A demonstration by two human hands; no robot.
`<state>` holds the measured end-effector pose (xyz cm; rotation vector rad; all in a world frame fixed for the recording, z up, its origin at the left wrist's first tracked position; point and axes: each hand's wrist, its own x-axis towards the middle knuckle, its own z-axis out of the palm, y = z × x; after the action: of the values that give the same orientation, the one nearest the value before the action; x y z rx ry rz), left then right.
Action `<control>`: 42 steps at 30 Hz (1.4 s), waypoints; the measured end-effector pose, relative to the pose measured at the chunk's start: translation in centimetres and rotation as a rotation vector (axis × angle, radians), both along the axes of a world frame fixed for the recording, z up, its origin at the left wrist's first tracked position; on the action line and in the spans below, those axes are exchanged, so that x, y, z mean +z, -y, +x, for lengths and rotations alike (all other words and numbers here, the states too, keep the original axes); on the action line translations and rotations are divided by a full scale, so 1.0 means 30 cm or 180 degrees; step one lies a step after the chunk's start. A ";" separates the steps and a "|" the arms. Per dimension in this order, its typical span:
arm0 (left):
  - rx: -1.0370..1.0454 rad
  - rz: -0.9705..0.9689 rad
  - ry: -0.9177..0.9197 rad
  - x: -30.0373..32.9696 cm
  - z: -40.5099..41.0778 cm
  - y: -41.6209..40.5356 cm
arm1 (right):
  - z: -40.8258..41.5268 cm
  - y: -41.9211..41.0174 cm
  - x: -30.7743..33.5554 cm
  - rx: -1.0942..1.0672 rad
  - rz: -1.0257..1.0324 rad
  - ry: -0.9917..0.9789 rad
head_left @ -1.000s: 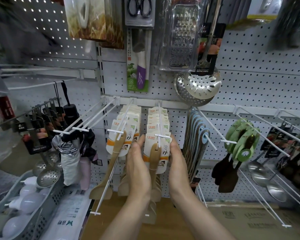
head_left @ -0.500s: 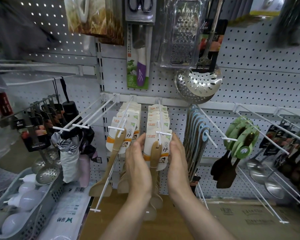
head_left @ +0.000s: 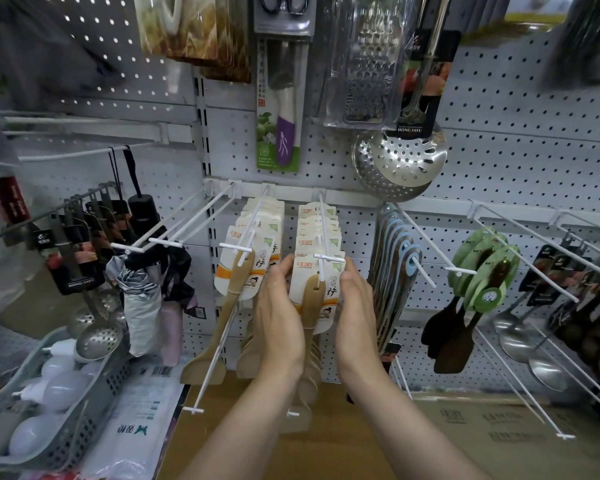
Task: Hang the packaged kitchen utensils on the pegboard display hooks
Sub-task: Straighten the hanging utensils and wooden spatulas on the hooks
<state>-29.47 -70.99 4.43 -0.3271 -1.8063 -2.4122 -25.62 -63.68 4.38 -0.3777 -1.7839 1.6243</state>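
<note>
at centre frame: carded wooden spatula sat at the tip of white hook, pinched at both card edges by left hand and right hand. advice: slide card level along hook, against the hung packs.

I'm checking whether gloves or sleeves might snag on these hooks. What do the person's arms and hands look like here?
Both forearms are bare right to the frame's bottom edge: no sleeves in view. The left hand and right hand wear no gloves. No rings, watch or wristband show on the sides visible.
</note>
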 end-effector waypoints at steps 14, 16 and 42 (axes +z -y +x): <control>-0.0169 -0.0231 0.0248 0.030 -0.067 -0.020 | -0.043 -0.041 0.020 0.0131 -0.0047 0.0092; -0.0244 -0.0134 0.0266 0.045 -0.075 -0.015 | -0.064 -0.058 0.016 0.0127 -0.0148 0.0060; -0.1476 -0.0598 0.0465 0.275 -0.223 -0.063 | -0.305 -0.232 0.178 0.0968 -0.0664 0.0362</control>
<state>-36.17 -69.10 12.67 -0.6712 -2.2399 -2.6141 -34.78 -56.71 9.72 -0.3087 -1.8290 2.0483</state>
